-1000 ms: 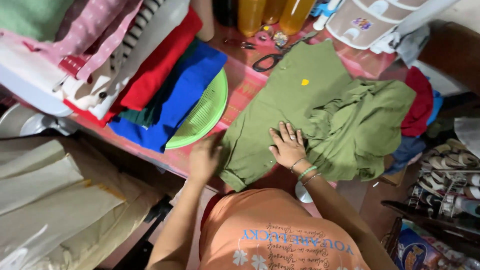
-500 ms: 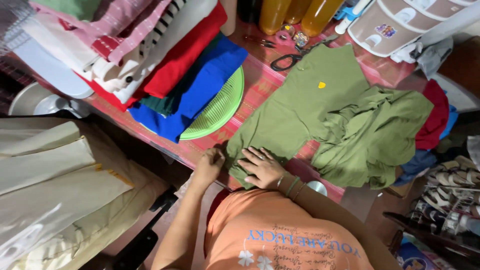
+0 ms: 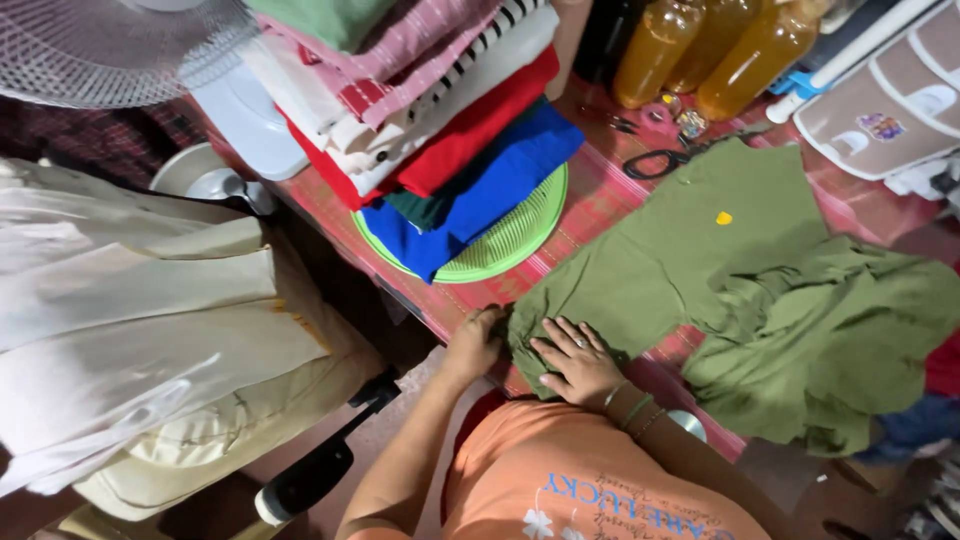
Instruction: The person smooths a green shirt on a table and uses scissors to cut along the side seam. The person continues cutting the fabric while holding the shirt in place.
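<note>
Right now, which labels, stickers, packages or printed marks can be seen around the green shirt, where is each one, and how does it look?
Small yellow patch: on the olive green cotton shirt, upper middle; roughly shield-shaped.
Small multicoloured sticker: on the beige plastic fan base, top right.
Three clear plastic bottles of amber liquid: top centre, no label visible.
Pale blue print with white flowers: on the orange shirt, bottom.
No screens or signs.

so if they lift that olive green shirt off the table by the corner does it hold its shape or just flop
Likely flops: the olive green shirt already lies in soft folds and a rumpled heap on its far side. It looks thin and light. The left hand grips its near corner and the right hand presses it flat, so it probably slides a little on the table when pushed, bunching rather than moving as one piece.
</note>
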